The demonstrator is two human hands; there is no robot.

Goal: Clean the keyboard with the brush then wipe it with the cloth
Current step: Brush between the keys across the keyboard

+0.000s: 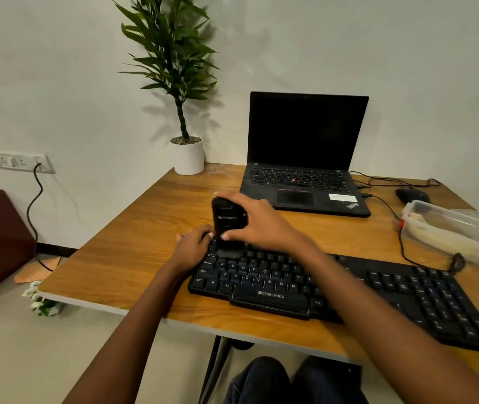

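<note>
Head view: one person at a wooden desk (133, 252).
Keyboard (334, 290): black, lying along the desk's near edge.
Brush (226, 223): black, upright on the keyboard's far-left keys.
Right hand (261, 223): clamped round the brush.
Left hand (193, 246): on the keyboard's left corner; grip unclear.

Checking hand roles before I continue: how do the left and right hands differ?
The right hand grips the brush, upright on the keyboard's far-left keys; the left hand holds no tool. The right hand sits higher; the left hand rests on the keyboard's left end. Both meet there.
</note>
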